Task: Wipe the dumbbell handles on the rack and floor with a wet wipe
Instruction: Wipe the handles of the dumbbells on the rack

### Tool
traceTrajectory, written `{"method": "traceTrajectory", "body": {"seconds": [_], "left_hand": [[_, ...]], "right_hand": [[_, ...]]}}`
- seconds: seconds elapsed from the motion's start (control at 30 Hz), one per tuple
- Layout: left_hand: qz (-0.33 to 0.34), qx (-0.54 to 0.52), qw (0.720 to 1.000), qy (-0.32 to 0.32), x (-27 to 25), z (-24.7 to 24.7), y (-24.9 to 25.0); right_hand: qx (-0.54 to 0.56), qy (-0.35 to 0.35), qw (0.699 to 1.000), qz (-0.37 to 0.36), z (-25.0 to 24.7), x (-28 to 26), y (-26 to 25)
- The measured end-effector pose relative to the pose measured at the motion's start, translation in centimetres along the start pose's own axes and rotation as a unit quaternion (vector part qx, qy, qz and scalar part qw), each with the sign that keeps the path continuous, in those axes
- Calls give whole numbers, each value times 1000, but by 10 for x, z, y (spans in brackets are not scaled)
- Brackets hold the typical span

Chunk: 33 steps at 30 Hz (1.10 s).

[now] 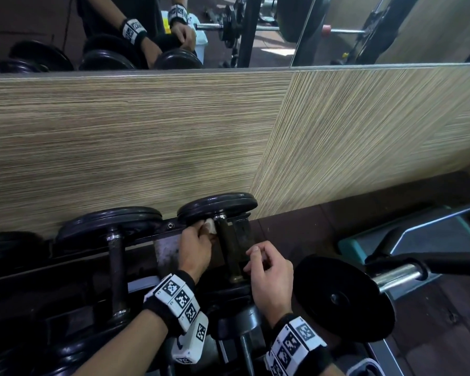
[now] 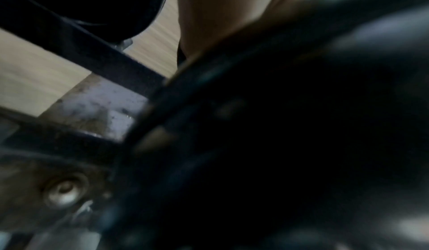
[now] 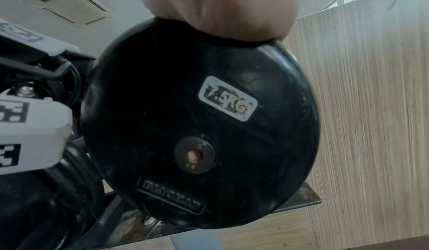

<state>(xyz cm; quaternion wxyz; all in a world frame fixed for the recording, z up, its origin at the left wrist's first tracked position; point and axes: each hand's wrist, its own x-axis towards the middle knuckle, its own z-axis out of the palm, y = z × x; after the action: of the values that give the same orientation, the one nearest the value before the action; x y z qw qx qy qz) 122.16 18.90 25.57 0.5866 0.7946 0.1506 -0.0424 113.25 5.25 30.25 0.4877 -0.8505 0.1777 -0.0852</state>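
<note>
The left hand [image 1: 194, 246] pinches a white wet wipe [image 1: 209, 226] against the far end of the rightmost racked dumbbell's handle [image 1: 229, 249], just under the far plate [image 1: 217, 206]. The right hand [image 1: 269, 272], fingers loosely curled, hovers at the near end (no grip visible). Risk: the small wad slips between rack rails, or the unsteadied dumbbell rolls.

Left wrist view [image 2: 278, 144] dark and blurred, wet wipe [image 1: 210, 226] mostly hidden by left hand [image 1: 196, 246]
</note>
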Motion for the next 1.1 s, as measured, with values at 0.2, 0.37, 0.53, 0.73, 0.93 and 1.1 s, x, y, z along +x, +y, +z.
{"method": "traceTrajectory", "body": {"seconds": [0.2,0.37,0.53,0.73,0.93,1.1], "left_hand": [[133,111,985,1,-23,-7,21],[174,153,970,-70,-40,-1,31],[176,91,977,-77,-54,-12,32],[171,-1,980,-104,-73,-40,36],[151,345,926,-32,-87,-105,-8],[167,503,842,103,-104,-149,-29]], "right_hand": [[-13,5,1000,-3,0,0,-1],[-43,-7,999,-2,1,2,1],[-30,-111,993,-12,-5,12,0],[97,-316,941,-70,-16,43,-18],[96,-290,952,4,-15,69,-13],[20,-232,970,68,-18,120,17]]}}
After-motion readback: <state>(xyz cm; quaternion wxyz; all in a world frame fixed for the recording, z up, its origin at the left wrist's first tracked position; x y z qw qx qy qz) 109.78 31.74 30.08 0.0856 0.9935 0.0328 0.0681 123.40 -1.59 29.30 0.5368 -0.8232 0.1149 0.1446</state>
